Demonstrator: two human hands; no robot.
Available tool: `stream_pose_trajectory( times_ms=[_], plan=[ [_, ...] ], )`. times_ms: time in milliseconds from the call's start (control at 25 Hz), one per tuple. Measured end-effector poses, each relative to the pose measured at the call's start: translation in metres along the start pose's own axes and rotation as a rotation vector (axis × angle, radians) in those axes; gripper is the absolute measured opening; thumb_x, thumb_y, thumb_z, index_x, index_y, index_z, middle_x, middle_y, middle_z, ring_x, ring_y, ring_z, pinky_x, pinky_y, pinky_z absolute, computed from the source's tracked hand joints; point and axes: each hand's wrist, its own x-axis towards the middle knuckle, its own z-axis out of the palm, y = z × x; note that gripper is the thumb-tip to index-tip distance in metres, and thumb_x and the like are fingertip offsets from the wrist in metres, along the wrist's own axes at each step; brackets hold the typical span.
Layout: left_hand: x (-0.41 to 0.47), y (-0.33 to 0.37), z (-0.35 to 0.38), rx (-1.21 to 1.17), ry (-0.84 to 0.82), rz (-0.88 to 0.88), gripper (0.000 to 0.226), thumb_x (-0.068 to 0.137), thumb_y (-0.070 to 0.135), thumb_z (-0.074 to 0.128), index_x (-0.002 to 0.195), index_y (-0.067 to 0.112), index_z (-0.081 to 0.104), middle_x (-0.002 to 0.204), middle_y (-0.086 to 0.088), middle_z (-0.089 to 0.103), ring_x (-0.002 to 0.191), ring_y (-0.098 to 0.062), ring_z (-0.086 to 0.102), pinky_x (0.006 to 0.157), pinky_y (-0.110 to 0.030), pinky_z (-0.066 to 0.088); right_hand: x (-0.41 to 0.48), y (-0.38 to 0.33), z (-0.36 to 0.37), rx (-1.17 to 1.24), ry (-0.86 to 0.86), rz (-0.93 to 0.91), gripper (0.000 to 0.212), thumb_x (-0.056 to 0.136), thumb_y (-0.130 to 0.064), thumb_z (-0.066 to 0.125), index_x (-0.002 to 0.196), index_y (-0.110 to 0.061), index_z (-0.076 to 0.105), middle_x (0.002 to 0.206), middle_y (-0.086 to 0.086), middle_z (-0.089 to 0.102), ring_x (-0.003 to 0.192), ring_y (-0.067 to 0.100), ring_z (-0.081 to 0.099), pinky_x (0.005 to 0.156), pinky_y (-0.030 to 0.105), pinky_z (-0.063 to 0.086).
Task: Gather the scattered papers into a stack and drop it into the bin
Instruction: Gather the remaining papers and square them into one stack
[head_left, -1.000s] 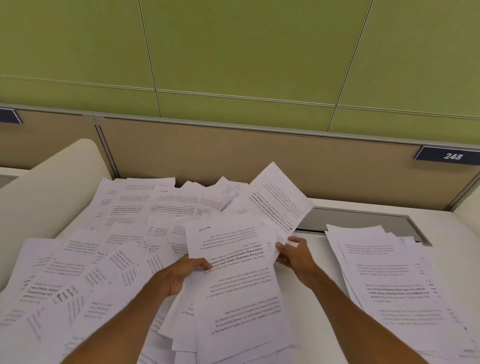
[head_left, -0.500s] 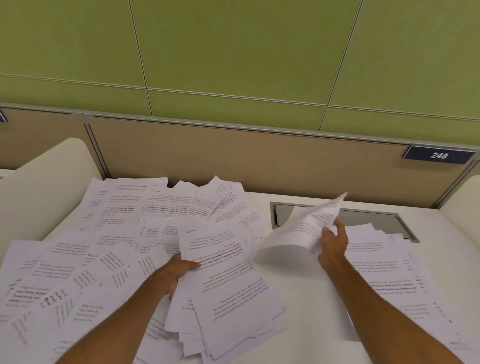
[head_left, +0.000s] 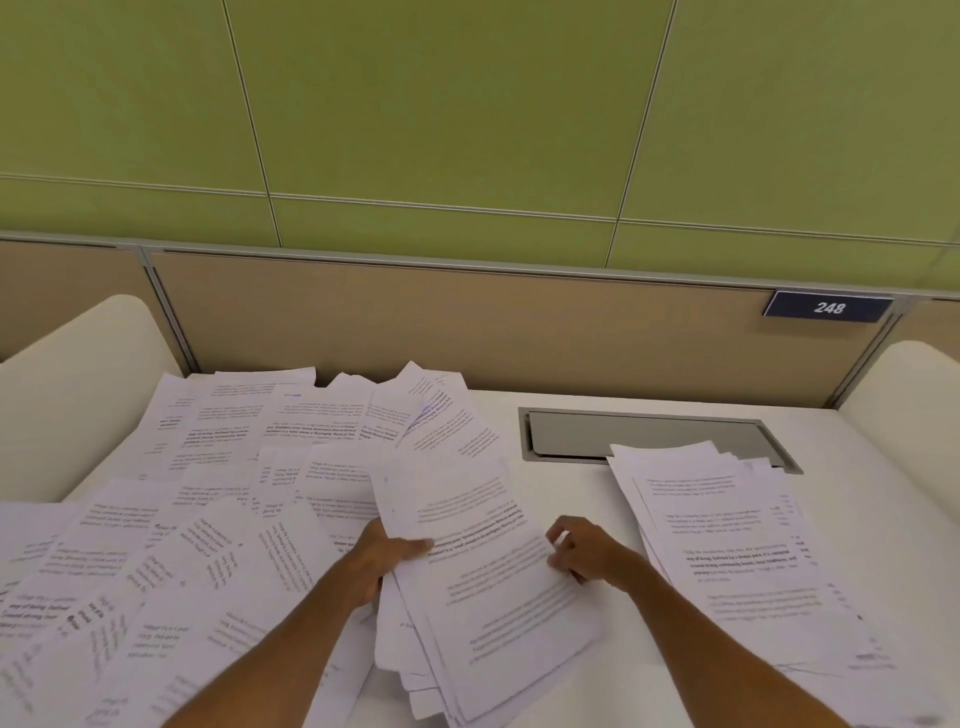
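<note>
Nameplate (head_left: 828, 307) on partition (head_left: 467, 332) behind papers (head_left: 234, 519) reads 248.

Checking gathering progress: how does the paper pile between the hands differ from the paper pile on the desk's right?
The centre pile of printed white sheets is gripped at its left edge by the left hand, the right hand at its right edge; the right pile of printed white sheets lies unheld. The right pile overlaps the grey recessed metal tray; the centre pile lies clear of it. Both are unevenly fanned.
</note>
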Motion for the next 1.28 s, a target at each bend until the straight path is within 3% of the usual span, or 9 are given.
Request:
stream_pose_trajectory(
  times_ms=[120,240,320,440,600,840,1000,1120,1280],
  plan=[
    [-0.005,0.003,0.009,0.023,-0.021,0.075,0.058,0.075,-0.006,0.074,0.129,0.005,0.056,0.123,-0.016,0.065,0.108,-0.031,0.064,0.093,-0.043,0.052,-0.005,0.001,-0.005,0.001,0.085,-0.088,0.036,0.085,-0.026,0.073,0.112,-0.013,0.054,0.104,0.002,0.059,0.091,0.016,0.06,0.077,0.027,0.052],
    [-0.014,0.026,0.028,-0.046,-0.142,0.184,0.052,0.074,0.004,0.077,0.122,0.015,0.061,0.112,-0.006,0.073,0.101,-0.026,0.07,0.085,-0.042,0.058,-0.011,0.007,-0.027,0.434,0.057,-0.211,0.062,0.077,-0.029,0.079,0.126,-0.014,0.045,0.122,0.003,0.063,0.109,0.023,0.064,0.089,0.035,0.055],
    [-0.021,0.049,0.05,-0.055,-0.117,0.29,0.042,0.075,0.009,0.076,0.113,0.022,0.064,0.105,0.002,0.075,0.093,-0.017,0.073,0.074,-0.033,0.06,-0.014,0.006,-0.042,0.591,0.08,-0.361,0.043,0.083,-0.018,0.074,0.121,-0.011,0.057,0.122,0.009,0.068,0.107,0.029,0.068,0.091,0.045,0.056],
    [-0.029,0.085,0.087,-0.071,-0.036,0.44,0.025,0.079,0.015,0.075,0.1,0.026,0.067,0.095,0.01,0.076,0.086,-0.01,0.073,0.066,-0.023,0.059,-0.022,-0.002,-0.064,0.737,0.317,-0.513,0.018,0.089,-0.008,0.066,0.106,-0.011,0.068,0.11,0.012,0.073,0.1,0.033,0.07,0.082,0.041,0.06],
    [-0.034,0.122,0.133,-0.088,0.007,0.483,0.02,0.084,0.02,0.071,0.104,0.018,0.068,0.102,-0.001,0.075,0.092,-0.021,0.072,0.08,-0.036,0.059,-0.037,0.002,-0.106,0.836,0.398,-0.602,0.019,0.089,-0.006,0.065,0.107,-0.009,0.067,0.104,0.008,0.075,0.09,0.023,0.073,0.073,0.032,0.061],
    [-0.017,0.123,0.216,0.075,-0.035,0.305,0.031,0.095,0.011,0.055,0.126,0.014,0.052,0.12,-0.005,0.064,0.096,-0.023,0.066,0.076,-0.036,0.056,-0.053,0.078,-0.174,0.686,0.524,-0.233,0.026,0.083,-0.01,0.073,0.105,-0.008,0.06,0.106,0.013,0.073,0.076,0.021,0.073,0.057,0.028,0.059],
    [-0.009,0.077,0.28,0.101,-0.061,0.084,0.032,0.094,0.004,0.055,0.124,0.008,0.043,0.121,-0.013,0.063,0.097,-0.027,0.065,0.069,-0.035,0.056,-0.054,0.15,-0.187,0.495,0.515,0.081,0.036,0.083,-0.012,0.073,0.115,-0.005,0.058,0.116,0.014,0.067,0.089,0.029,0.069,0.08,0.04,0.059],
    [-0.006,0.051,0.312,0.053,-0.076,0.05,0.035,0.093,0.004,0.057,0.125,0.008,0.044,0.118,-0.014,0.064,0.091,-0.025,0.066,0.062,-0.031,0.055,-0.058,0.183,-0.193,0.514,0.546,0.138,0.037,0.085,-0.017,0.072,0.117,-0.007,0.057,0.12,0.015,0.065,0.096,0.033,0.068,0.089,0.045,0.056],
    [-0.007,0.021,0.302,0.062,0.059,-0.034,0.034,0.091,0.012,0.061,0.121,0.008,0.046,0.116,-0.018,0.062,0.097,-0.029,0.065,0.08,-0.038,0.055,-0.06,0.197,-0.188,0.173,0.68,0.143,0.047,0.089,-0.025,0.067,0.128,-0.004,0.051,0.132,0.015,0.059,0.12,0.033,0.056,0.101,0.038,0.043]
  ],
)
